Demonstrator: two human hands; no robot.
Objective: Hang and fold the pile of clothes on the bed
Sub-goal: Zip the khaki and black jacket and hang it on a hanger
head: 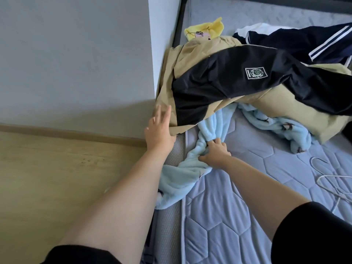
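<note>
1. A quilted grey-blue mattress (247,216) fills the right and near part of the scene, its left edge running from near to far.
2. A pale wall (76,54) stands on the far left, with a wooden floor (57,178) below it.
3. The pile of clothes (282,100) lies on the far half of the mattress, reaching from the left edge to the right border of the view.
4. A tan garment (192,52) is the widest piece. Its near corner hangs over the left edge of the bed.
5. A black garment (228,73) with a white-bordered badge (255,72) is draped across the tan one.
6. A navy garment (304,39) with white stripes lies at the far right.
7. A light blue fleece garment (181,174) trails from under the pile toward the near left edge.
8. The hands are apart. The left hand (159,130), fingers straight, touches the tan corner. The right hand (215,151) has its fingers curled into the blue fleece, gripping it.
9. A white hanger (327,180) rests on the mattress at the right, apart from the pile.
10. A small yellow item (202,29) lies at the far left of the pile.
</note>
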